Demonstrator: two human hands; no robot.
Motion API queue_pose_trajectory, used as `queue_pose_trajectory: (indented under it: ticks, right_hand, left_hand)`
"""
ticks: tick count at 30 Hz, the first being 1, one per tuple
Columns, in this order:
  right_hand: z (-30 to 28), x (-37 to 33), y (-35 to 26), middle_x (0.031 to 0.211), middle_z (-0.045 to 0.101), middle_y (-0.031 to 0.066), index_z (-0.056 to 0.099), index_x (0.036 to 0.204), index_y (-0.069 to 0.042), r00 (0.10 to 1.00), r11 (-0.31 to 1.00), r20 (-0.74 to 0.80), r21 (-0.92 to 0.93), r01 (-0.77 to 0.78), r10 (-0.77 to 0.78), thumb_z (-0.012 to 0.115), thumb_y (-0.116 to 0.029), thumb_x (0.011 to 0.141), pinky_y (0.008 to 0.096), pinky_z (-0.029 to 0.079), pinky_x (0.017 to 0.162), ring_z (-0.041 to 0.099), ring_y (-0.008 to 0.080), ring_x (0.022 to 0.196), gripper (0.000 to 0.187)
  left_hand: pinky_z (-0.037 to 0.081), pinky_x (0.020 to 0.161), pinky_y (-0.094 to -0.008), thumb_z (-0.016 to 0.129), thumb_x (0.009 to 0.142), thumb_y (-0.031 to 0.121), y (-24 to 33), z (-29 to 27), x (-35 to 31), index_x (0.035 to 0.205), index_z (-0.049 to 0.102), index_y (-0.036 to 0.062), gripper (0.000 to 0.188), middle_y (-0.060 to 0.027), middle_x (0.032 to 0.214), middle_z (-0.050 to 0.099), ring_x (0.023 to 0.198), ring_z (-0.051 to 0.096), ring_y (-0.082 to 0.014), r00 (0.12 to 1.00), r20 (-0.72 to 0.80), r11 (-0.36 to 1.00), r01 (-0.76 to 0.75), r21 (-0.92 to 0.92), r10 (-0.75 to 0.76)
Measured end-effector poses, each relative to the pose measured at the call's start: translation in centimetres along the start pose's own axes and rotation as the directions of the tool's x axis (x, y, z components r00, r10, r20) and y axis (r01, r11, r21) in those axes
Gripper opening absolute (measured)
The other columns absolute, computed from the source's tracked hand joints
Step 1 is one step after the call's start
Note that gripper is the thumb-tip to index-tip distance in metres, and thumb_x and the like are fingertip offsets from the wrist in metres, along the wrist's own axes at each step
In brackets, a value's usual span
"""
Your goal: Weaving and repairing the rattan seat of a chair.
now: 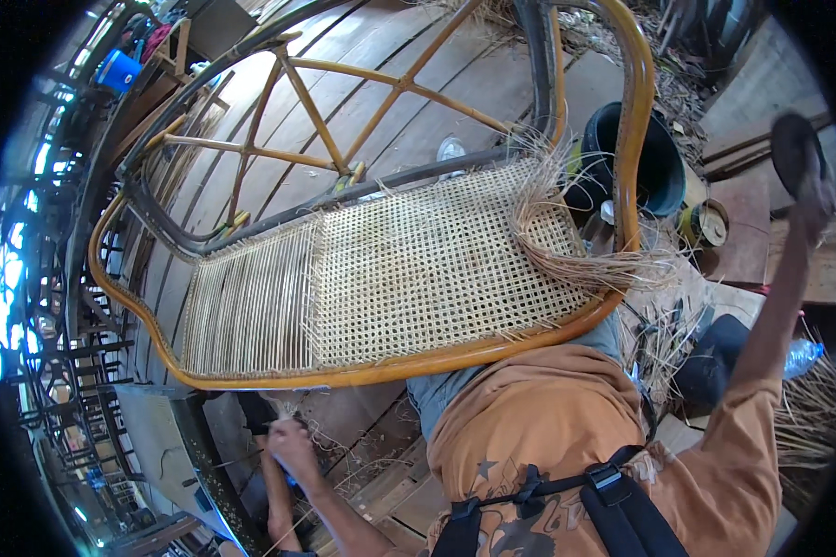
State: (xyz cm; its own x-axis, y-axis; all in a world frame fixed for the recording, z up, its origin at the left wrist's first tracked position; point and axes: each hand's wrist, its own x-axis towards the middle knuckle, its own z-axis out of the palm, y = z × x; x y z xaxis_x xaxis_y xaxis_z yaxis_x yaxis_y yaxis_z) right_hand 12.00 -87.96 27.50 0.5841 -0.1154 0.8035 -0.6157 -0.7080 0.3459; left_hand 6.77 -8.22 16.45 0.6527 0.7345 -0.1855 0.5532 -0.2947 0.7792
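A rattan bench frame (492, 353) lies across in front of me. Its woven cane seat (427, 269) has an open lattice on the right and plain parallel strands on the left. Loose cane strands (543, 232) hang in a bundle over the seat's right end. Below the bench's left part, my left hand (293, 448) is curled closed near a pale tuft; what its fingers hold cannot be made out. Far out to the right, my right hand (813, 200) grips a dark oval object (797, 153), its exact kind unclear.
A dark bucket (655, 167) and an open tin (709, 225) stand beyond the bench's right end. A clear plastic bottle (802, 357) lies by cane scraps at right. Another bare limb (279, 501) shows beside my left forearm. A blue bucket (118, 71) is at far left.
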Motion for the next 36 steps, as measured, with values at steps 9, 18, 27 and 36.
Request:
queue_pose_trajectory:
  ticks: [9,18,27,36]
  right_hand:
    - [-7.3,-28.1,-8.8,0.082,0.062,0.0009,0.062,0.098,-0.001,0.248,0.266,0.957,0.280,-0.922,-0.149,0.060,-0.008,0.083,0.0243,0.045,0.071,0.055,0.0095,0.077,0.016]
    - [-11.4,-30.6,-11.3,0.080,0.062,0.0127,0.061,0.097,0.001,0.587,0.716,0.770,0.555,-0.423,-0.250,0.057,-0.011,0.086,0.0326,0.045,0.074,0.058,0.0251,0.076,0.017]
    - [-18.2,-14.1,-22.7,0.072,0.058,0.0033,0.062,0.090,0.001,0.196,-0.223,0.534,0.014,-0.975,-0.823,0.059,-0.019,0.086,0.0229,0.043,0.051,0.052,0.0093,0.056,0.020]
    - [-10.2,-6.8,-12.7,0.068,0.046,-0.0017,0.056,0.099,0.000,0.775,-0.258,0.609,0.786,-0.561,0.169,0.044,-0.017,0.096,0.0220,0.032,0.047,0.039,0.0074,0.055,0.021]
  left_hand:
    - [0.032,0.037,-0.0177,0.058,0.085,0.018,7.8,10.2,-5.4,0.085,0.060,0.0018,0.016,0.0006,0.063,0.049,0.047,0.039,-0.0047,0.988,0.135,0.903,-0.014,-0.429,0.079]
    - [0.045,0.055,-0.0212,0.050,0.091,0.012,10.6,19.6,-16.2,0.105,0.062,0.0046,0.020,-0.0042,0.076,0.060,0.060,0.053,-0.0074,0.528,0.696,0.873,-0.269,-0.408,0.488]
    - [0.048,0.071,-0.0271,0.053,0.091,0.017,11.2,18.9,-17.8,0.100,0.063,0.0015,0.020,-0.0097,0.091,0.065,0.078,0.060,-0.0164,0.056,0.965,0.866,-0.456,-0.205,0.258]
    - [0.040,0.054,-0.0209,0.053,0.090,0.018,7.0,17.5,-12.8,0.095,0.061,0.0009,0.019,0.0006,0.067,0.054,0.059,0.047,-0.0045,0.528,0.835,0.955,-0.295,0.010,0.154]
